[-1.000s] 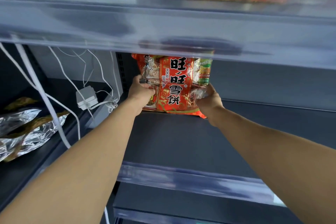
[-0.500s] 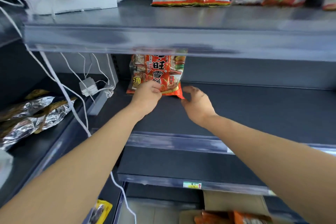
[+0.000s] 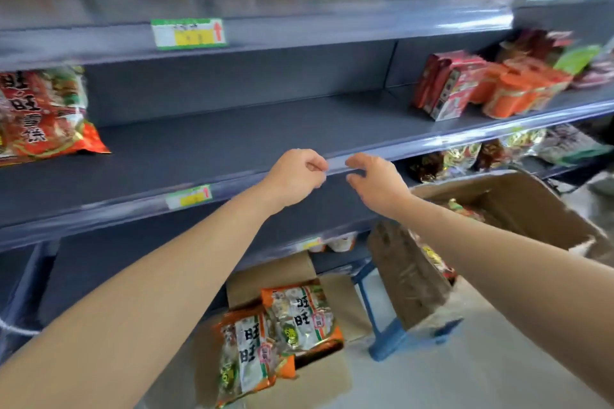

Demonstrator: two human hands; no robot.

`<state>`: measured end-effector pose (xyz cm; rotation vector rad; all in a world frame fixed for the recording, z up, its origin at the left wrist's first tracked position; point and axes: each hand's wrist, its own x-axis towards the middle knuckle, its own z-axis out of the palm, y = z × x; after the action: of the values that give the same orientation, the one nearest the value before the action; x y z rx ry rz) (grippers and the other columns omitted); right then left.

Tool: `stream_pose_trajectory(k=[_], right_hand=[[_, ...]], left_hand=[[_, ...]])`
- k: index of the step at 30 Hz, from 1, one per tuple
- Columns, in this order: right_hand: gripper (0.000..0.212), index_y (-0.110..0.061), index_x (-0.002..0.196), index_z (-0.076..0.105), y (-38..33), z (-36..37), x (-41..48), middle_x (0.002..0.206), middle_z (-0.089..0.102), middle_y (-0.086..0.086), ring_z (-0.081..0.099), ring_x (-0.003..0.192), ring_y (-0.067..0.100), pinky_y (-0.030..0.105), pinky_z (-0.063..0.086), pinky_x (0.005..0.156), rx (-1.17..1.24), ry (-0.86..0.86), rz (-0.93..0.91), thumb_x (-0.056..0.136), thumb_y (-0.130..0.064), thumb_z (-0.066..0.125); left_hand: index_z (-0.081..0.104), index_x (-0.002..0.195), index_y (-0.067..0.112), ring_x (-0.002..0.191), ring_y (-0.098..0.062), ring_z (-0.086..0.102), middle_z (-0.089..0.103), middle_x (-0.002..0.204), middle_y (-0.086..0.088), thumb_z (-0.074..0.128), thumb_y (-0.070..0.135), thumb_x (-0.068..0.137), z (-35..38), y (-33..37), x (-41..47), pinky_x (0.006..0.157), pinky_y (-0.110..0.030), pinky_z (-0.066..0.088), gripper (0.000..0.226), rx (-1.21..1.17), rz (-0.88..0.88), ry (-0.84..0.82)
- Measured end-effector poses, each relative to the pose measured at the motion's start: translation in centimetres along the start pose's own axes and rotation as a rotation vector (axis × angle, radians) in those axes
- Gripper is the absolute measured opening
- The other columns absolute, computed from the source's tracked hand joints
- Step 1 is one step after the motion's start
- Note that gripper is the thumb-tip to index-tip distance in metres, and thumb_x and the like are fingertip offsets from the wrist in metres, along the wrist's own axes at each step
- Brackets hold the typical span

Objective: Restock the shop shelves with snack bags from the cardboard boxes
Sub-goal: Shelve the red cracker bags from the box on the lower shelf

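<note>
Right at the front lip of the middle shelf [image 3: 232, 136], both hands hover empty. The left hand [image 3: 294, 178] has its fingers curled in toward the thumb, and the right hand [image 3: 377, 184] is loosely bent with fingers apart (whether either touches the lip is unclear). At that shelf's far left end a red snack bag [image 3: 43, 113] stands upright, long axis vertical, printed face out to the aisle. Below the shelf, on the floor, an open cardboard box [image 3: 269, 277] holds orange-and-white snack bags [image 3: 299, 315] lying face up, their tops pointing toward the shelf.
</note>
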<state>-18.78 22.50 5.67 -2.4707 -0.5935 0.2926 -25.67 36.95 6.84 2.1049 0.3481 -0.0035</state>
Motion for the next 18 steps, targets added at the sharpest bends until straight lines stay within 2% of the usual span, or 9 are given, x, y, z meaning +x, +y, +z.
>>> stream_pose_trajectory(k=[4, 8, 10, 12, 13, 14, 16, 17, 18], right_hand=[[0.034, -0.009, 0.124, 0.061, 11.3, -7.5, -3.6, 0.125, 0.063, 0.012, 0.057, 0.116, 0.029, 0.033, 0.045, 0.097, -0.034, 0.048, 0.207, 0.091, -0.011, 0.052], [0.033, -0.008, 0.123, 0.062, 20.0, -12.4, -5.5, 0.120, 0.066, 0.011, 0.061, 0.109, 0.030, 0.032, 0.048, 0.089, 0.009, 0.109, 0.403, 0.090, -0.015, 0.057], [0.031, -0.006, 0.117, 0.065, 23.1, -13.4, -5.5, 0.113, 0.067, 0.013, 0.062, 0.105, 0.031, 0.034, 0.049, 0.087, 0.041, 0.113, 0.480, 0.089, -0.016, 0.058], [0.012, -0.010, 0.087, 0.068, 25.7, -13.4, -5.0, 0.088, 0.067, 0.007, 0.061, 0.089, 0.029, 0.030, 0.048, 0.072, 0.025, 0.096, 0.523, 0.087, -0.014, 0.058], [0.017, -0.014, 0.070, 0.061, 26.7, -13.1, -4.5, 0.074, 0.060, 0.001, 0.056, 0.082, 0.027, 0.028, 0.044, 0.065, 0.013, 0.081, 0.540, 0.087, -0.015, 0.058], [0.024, -0.016, 0.063, 0.055, 27.6, -12.7, -3.9, 0.068, 0.054, -0.001, 0.053, 0.080, 0.025, 0.028, 0.041, 0.064, 0.011, 0.051, 0.557, 0.087, -0.017, 0.059], [0.018, -0.005, 0.079, 0.063, 28.7, -12.0, -2.6, 0.078, 0.058, 0.006, 0.055, 0.081, 0.026, 0.032, 0.045, 0.069, 0.022, -0.001, 0.583, 0.089, -0.019, 0.059], [0.019, 0.000, 0.090, 0.064, 29.4, -11.6, -1.9, 0.084, 0.059, 0.010, 0.055, 0.082, 0.026, 0.032, 0.044, 0.071, 0.023, -0.029, 0.595, 0.090, -0.019, 0.059], [0.020, 0.001, 0.095, 0.064, 30.1, -11.3, -1.2, 0.087, 0.059, 0.012, 0.055, 0.082, 0.026, 0.032, 0.043, 0.071, 0.024, -0.041, 0.593, 0.090, -0.018, 0.058]], left_hand=[[0.063, 0.109, -0.002, 0.084, -0.021, 0.058, 0.061, 0.091, -0.010, 0.056, 0.001, 0.090, 11.3, 6.6, 1.9, 0.079, -0.030, 0.047, 0.021, -0.020, 0.025, -0.171], [0.066, 0.106, 0.009, 0.090, -0.020, 0.064, 0.064, 0.099, -0.006, 0.060, 0.008, 0.089, 19.8, 9.9, 4.0, 0.087, -0.035, 0.055, 0.019, 0.007, -0.024, -0.303], [0.065, 0.099, 0.018, 0.088, -0.021, 0.067, 0.066, 0.102, -0.007, 0.063, 0.012, 0.087, 22.7, 10.2, 5.3, 0.085, -0.035, 0.057, 0.013, 0.017, -0.084, -0.331], [0.058, 0.095, 0.017, 0.076, -0.020, 0.061, 0.062, 0.091, -0.008, 0.062, 0.011, 0.089, 25.0, 9.7, 6.8, 0.072, -0.032, 0.054, 0.009, -0.023, -0.182, -0.371], [0.055, 0.090, 0.015, 0.069, -0.019, 0.055, 0.057, 0.083, -0.008, 0.059, 0.009, 0.090, 25.9, 9.4, 7.5, 0.063, -0.031, 0.048, 0.007, -0.059, -0.248, -0.392], [0.051, 0.082, 0.014, 0.062, -0.017, 0.049, 0.051, 0.076, -0.008, 0.058, 0.008, 0.091, 26.8, 8.7, 8.5, 0.058, -0.029, 0.042, 0.012, -0.082, -0.320, -0.401], [0.050, 0.078, 0.009, 0.062, -0.016, 0.049, 0.050, 0.074, -0.008, 0.057, 0.008, 0.092, 28.1, 7.5, 9.9, 0.060, -0.028, 0.044, 0.015, -0.137, -0.452, -0.382], [0.054, 0.090, 0.003, 0.073, -0.018, 0.056, 0.057, 0.085, -0.009, 0.058, 0.010, 0.091, 28.8, 6.8, 10.6, 0.068, -0.029, 0.049, 0.008, -0.160, -0.493, -0.378], [0.056, 0.107, 0.002, 0.091, -0.022, 0.060, 0.062, 0.102, -0.010, 0.060, 0.012, 0.091, 29.6, 6.0, 11.4, 0.078, -0.032, 0.051, 0.019, -0.176, -0.535, -0.367]])
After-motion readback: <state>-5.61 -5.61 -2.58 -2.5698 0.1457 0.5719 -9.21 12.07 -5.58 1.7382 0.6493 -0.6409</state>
